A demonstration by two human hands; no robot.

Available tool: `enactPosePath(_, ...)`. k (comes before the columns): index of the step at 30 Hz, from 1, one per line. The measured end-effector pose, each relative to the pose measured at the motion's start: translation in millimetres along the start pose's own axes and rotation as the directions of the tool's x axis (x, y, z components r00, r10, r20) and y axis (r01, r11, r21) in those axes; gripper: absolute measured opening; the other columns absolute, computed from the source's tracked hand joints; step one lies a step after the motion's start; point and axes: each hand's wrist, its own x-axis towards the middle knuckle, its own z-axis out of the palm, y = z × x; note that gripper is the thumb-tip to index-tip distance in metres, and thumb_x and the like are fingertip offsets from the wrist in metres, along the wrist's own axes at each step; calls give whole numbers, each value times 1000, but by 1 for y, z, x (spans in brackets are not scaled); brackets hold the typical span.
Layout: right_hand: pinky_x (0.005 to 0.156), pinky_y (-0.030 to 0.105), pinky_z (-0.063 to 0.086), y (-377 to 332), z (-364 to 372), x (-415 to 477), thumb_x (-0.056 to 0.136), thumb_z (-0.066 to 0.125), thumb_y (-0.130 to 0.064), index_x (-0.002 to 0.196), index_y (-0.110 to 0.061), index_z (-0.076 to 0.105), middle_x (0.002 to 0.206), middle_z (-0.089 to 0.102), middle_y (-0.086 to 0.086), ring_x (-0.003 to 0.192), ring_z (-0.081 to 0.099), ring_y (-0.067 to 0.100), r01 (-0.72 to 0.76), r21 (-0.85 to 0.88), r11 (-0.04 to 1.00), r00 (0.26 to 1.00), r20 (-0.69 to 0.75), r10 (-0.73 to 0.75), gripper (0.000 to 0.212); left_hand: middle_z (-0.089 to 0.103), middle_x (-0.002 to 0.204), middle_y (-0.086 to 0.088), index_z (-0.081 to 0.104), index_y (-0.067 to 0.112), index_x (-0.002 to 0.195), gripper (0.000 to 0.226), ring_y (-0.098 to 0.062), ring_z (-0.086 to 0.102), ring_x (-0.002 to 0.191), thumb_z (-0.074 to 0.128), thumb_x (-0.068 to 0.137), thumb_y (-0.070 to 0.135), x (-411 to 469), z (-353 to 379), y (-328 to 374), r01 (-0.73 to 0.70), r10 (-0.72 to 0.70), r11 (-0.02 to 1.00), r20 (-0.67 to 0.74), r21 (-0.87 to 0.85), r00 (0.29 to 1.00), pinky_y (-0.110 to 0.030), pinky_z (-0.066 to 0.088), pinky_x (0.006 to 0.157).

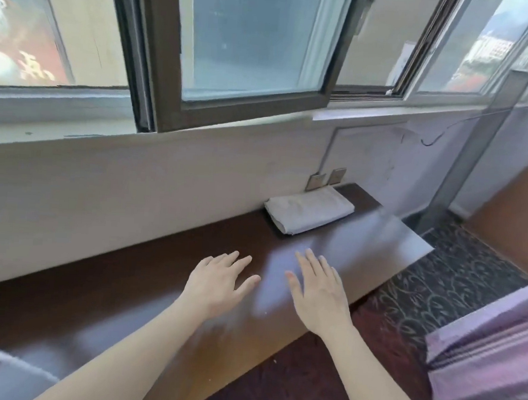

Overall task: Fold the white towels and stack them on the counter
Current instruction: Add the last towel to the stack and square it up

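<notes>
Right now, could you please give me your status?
Left hand and right hand open, empty, over the counter. One folded towel by the wall. Nothing between.

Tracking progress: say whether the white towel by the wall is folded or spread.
Folded: the white cloth towel is a compact layered rectangle on the dark wooden counter.

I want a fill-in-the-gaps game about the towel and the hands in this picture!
1. The folded towel on the counter is ____ in colour.
2. The left hand and the right hand are open and hold ____.
3. The brown frame above the counter belongs to a ____.
Missing words: white; nothing; window.
</notes>
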Motion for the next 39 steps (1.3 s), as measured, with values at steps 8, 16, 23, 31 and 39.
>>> enactPosePath(8,122,37,6,121,11,71,78,-22,-75,156,-39,17,165,9,-6,152,6,19,-52,11,999,999,16,51,94,23,164,4,21,36,156,116,-16,17,151,-21,62,90,132,52,53,26,-25,999,45,-37,999,-36,14,120)
enactPosePath(16,123,36,1,220,25,170,84,-11,-71,155,-44,12,165,3,-10,152,-2,17,-24,-32,999,985,171,30,78,17,165,4,19,36,157,108,-17,10,152,-13,67,87,262,90,99,77,-66,992,108,-102,992,-36,15,120)
enactPosePath(23,122,34,0,279,43,270,88,-4,-66,154,-46,12,164,1,-12,152,-4,16,77,-13,997,967,243,-72,71,6,167,0,13,42,156,82,-22,-3,154,8,84,81,341,112,114,169,-162,985,152,-32,975,-45,18,120)
enactPosePath(31,118,47,20,344,92,390,103,30,-48,154,-34,26,162,23,4,150,17,33,375,-57,925,905,237,-352,53,-9,167,-2,-4,41,156,76,-24,-16,152,30,95,71,401,148,134,280,-297,950,122,137,947,-51,-2,122)
enactPosePath(39,120,53,10,370,147,453,97,50,-52,155,-35,22,163,19,4,151,14,33,631,-11,776,744,293,-601,67,-1,167,4,8,41,157,78,-20,-4,154,39,92,71,438,191,155,369,-373,926,45,73,927,-38,-1,123)
